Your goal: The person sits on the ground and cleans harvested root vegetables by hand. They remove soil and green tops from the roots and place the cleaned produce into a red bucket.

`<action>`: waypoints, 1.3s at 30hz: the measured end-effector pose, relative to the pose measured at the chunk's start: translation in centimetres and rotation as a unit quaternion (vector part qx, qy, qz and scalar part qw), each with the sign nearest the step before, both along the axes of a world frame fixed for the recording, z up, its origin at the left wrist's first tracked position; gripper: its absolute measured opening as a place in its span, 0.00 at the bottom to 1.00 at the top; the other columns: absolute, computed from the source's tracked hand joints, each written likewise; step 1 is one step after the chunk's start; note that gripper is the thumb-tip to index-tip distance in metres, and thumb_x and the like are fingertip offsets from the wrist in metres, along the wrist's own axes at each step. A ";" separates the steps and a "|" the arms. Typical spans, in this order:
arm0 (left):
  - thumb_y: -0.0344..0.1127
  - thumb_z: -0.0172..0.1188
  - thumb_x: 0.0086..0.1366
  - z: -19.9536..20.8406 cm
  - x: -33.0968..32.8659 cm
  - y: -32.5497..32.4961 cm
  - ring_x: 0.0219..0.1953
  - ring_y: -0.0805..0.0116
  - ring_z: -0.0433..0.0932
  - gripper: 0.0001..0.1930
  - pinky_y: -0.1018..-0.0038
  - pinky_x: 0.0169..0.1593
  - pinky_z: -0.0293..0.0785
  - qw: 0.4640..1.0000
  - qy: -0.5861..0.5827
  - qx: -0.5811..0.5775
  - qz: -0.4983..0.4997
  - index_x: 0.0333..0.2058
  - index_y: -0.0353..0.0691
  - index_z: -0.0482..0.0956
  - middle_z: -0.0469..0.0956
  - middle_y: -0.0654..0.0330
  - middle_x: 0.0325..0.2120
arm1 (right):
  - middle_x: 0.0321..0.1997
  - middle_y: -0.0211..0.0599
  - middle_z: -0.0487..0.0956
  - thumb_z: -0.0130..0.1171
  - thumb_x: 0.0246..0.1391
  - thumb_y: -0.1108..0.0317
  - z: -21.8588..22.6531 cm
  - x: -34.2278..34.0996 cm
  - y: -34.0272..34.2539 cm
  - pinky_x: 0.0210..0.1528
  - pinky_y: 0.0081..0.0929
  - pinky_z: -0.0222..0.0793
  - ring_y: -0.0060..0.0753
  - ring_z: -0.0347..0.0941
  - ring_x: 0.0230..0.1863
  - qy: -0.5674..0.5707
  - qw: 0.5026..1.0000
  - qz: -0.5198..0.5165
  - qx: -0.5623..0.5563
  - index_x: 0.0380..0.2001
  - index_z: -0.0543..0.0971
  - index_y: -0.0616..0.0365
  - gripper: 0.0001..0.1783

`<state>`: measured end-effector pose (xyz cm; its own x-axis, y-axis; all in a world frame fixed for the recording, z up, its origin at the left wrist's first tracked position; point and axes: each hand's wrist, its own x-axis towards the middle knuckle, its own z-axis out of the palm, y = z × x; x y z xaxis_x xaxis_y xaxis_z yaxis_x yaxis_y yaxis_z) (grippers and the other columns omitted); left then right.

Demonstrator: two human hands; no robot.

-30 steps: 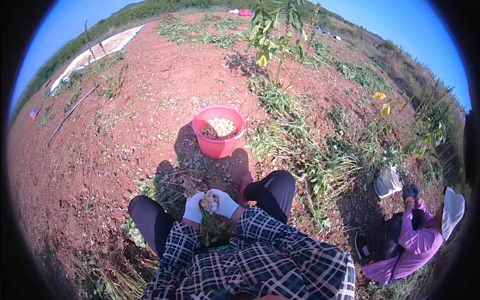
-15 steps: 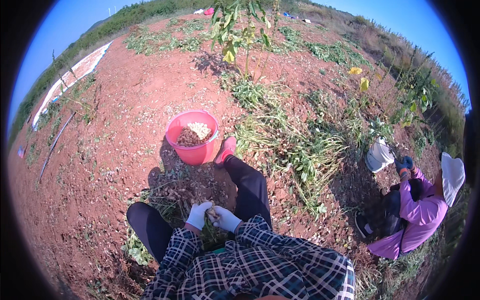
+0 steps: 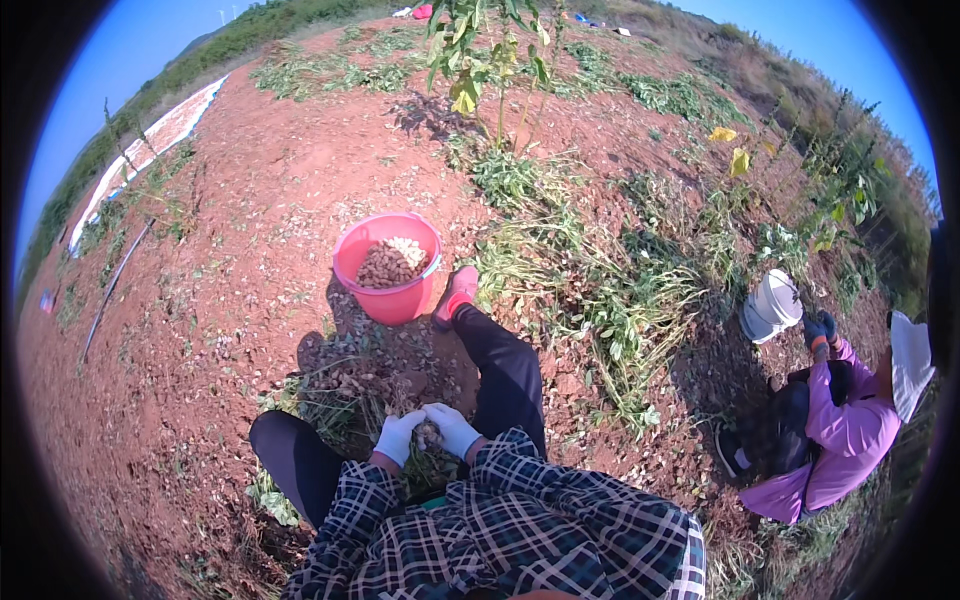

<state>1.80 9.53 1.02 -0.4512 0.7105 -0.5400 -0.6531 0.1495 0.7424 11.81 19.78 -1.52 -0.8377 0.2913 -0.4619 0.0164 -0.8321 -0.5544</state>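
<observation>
Between my bent knees, both hands are in white gloves and brought close together. My left hand (image 3: 398, 437) is closed on a bunch of peanuts (image 3: 428, 436) with roots and stems trailing down from it. My right hand (image 3: 452, 430) closes on the same bunch from the other side; its fingertips are partly hidden. Pulled peanut plants (image 3: 345, 408) lie on the soil just beyond my left hand. Farther ahead, a pink bucket (image 3: 398, 304) holds a heap of peanut pods (image 3: 388, 266), in sun and shadow.
Uprooted green plants (image 3: 625, 330) lie in a row to the right. Beyond them a co-worker in a purple top (image 3: 845, 430) crouches by a tilted white bucket (image 3: 770, 308). A tall leafy plant (image 3: 497, 75) stands ahead. A dark pole (image 3: 118, 285) lies at left.
My right hand has shifted up and inward over the peanuts, closer to the left hand. The view has tilted slightly. The white bucket leans more toward the co-worker's hands.
</observation>
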 end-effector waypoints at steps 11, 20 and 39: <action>0.37 0.61 0.58 -2.5 0.7 1.3 0.15 0.68 0.73 0.11 0.74 0.16 0.67 0.992 0.094 -0.066 0.045 0.28 0.33 0.77 0.76 0.59 0.17 | 0.22 0.28 0.70 0.50 0.61 0.57 -0.8 0.2 0.4 0.14 0.21 0.55 0.20 0.61 0.14 -0.103 0.988 0.035 0.113 0.38 0.73 0.55 0.13; 0.39 0.63 0.54 -3.5 0.3 0.2 0.18 0.65 0.76 0.14 0.71 0.20 0.71 0.939 0.321 -0.119 0.023 0.28 0.31 0.76 0.77 0.56 0.19 | 0.22 0.26 0.69 0.50 0.61 0.57 -0.8 0.0 0.6 0.14 0.19 0.53 0.19 0.60 0.14 -0.125 0.970 0.141 0.151 0.37 0.75 0.54 0.12; 0.40 0.63 0.55 -3.7 -0.4 -0.4 0.19 0.65 0.77 0.14 0.71 0.22 0.71 0.961 0.259 -0.097 0.003 0.26 0.31 0.77 0.77 0.56 0.18 | 0.16 0.25 0.67 0.46 0.61 0.57 -1.7 0.8 0.4 0.11 0.17 0.51 0.19 0.56 0.10 -0.045 0.984 0.170 -0.006 0.30 0.71 0.52 0.12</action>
